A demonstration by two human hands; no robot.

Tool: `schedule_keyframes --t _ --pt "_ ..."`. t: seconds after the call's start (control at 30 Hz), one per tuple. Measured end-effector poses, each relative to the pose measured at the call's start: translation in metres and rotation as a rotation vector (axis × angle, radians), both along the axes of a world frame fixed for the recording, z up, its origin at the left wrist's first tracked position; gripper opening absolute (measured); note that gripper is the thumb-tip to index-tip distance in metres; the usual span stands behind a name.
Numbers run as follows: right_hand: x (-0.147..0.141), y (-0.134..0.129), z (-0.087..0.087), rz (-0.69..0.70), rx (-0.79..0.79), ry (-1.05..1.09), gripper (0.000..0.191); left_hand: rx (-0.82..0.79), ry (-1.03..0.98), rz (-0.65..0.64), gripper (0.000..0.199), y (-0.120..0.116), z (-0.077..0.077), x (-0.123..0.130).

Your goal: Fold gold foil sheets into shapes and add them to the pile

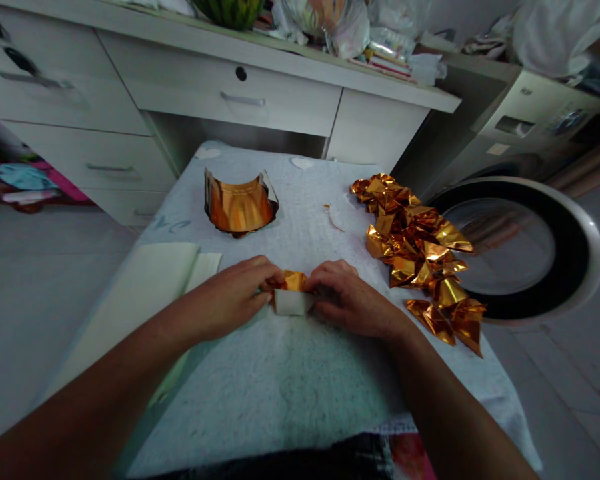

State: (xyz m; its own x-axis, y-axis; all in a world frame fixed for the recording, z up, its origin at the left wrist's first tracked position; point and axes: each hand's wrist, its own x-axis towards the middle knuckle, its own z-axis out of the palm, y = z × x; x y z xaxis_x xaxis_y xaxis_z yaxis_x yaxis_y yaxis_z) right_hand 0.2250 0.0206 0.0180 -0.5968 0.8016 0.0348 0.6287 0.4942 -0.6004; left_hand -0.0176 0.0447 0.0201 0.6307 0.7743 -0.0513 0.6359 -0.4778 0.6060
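Between my two hands is a small folded piece of paper (293, 302), white on its near face with shiny gold showing behind. My left hand (247, 293) pinches its left end, and my right hand (347, 297) grips the right end. Both hands are low over the cloth-covered table (290, 387). Beyond my left hand stands a curved stack of gold sheets (240, 207). To the right of my right hand lies a long pile of folded gold foil pieces (415, 240).
Pale sheets (165, 273) lie at the table's left, partly under my left forearm. A thin scrap (334, 219) sits near the middle. White drawers (230, 93) stand behind the table. An open round washing machine door (570, 253) is close to the right edge.
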Motion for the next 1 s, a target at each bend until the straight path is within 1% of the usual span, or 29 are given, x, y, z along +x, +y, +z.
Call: schedule_keyframes --t 0.1,0.17,0.5,0.77,0.9,1.0 --pt "-0.002 0.0 -0.002 -0.029 0.013 0.006 0.011 0.002 0.001 0.04 0.027 0.002 -0.002 0.003" --pt "-0.004 0.0 -0.004 -0.042 0.016 -0.006 0.006 0.004 -0.003 0.05 0.026 0.002 -0.003 0.004" --pt "-0.006 0.0 -0.005 -0.054 0.042 -0.037 0.008 0.014 0.012 -0.009 0.025 0.003 0.0 0.001" --pt "-0.013 -0.002 -0.01 -0.112 0.066 -0.037 0.009 0.016 0.023 0.005 0.021 0.003 -0.004 0.004" --pt "-0.014 -0.001 -0.012 -0.127 0.07 0.004 0.012 0.053 0.062 0.018 0.016 0.002 -0.006 0.005" --pt "-0.011 -0.002 -0.011 -0.113 0.068 0.004 0.009 0.07 0.066 0.011 0.015 0.001 -0.007 0.004"
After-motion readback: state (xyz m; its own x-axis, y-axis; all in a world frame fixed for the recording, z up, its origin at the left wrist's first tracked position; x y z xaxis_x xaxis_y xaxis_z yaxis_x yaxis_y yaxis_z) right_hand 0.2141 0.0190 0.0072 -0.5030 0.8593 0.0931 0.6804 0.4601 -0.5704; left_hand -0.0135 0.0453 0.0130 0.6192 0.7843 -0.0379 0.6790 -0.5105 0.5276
